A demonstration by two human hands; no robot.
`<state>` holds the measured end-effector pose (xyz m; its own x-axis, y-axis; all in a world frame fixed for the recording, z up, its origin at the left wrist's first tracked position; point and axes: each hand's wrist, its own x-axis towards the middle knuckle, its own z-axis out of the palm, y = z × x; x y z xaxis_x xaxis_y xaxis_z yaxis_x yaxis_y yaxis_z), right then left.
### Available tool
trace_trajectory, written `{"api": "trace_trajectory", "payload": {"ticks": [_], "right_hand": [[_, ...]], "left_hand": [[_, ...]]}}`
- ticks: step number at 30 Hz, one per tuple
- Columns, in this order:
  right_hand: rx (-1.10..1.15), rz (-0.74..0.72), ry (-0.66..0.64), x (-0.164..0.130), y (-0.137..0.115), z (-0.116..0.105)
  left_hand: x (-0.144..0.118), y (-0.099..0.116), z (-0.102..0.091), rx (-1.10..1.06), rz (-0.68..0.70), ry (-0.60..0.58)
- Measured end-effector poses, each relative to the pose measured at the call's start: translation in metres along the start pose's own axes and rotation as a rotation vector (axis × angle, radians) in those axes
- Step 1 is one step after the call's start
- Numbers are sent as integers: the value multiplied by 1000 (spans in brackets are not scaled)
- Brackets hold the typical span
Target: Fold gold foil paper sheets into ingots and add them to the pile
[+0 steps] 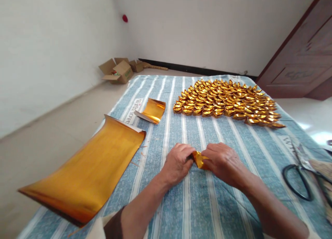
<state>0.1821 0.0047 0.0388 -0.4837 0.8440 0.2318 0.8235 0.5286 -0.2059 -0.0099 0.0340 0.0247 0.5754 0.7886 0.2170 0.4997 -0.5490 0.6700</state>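
Observation:
Between my two hands, low over the table, is a small piece of folded gold foil paper (199, 159). My left hand (178, 163) is closed on its left end, and my right hand (223, 163) pinches its right end. The fingers cover most of the piece, so its full shape is hidden. Beyond the hands, to the right, many folded gold paper ingots (220, 99) stand packed in rows. A large curled stack of gold foil paper (95, 163) lies to the left, with a smaller curled stack of gold sheets (153, 110) behind it.
A blue and white striped cloth (171, 204) covers the table. Black-handled scissors (298, 180) lie at the right edge. On the floor beyond the far left corner sits an open cardboard box (118, 71). A reddish-brown wooden door (301, 56) is at the back right.

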Motion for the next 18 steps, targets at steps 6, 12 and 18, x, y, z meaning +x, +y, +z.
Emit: {"api": "trace_trajectory", "payload": {"ticks": [6, 12, 18], "right_hand": [[-28, 24, -112, -8, -16, 5], [-27, 51, -161, -5, -12, 4], [-45, 30, -230, -2, -9, 0]], "left_hand": [[-1, 4, 1, 19, 7, -10], [-3, 4, 2, -39, 37, -4], [0, -1, 3, -48, 25, -95]]}}
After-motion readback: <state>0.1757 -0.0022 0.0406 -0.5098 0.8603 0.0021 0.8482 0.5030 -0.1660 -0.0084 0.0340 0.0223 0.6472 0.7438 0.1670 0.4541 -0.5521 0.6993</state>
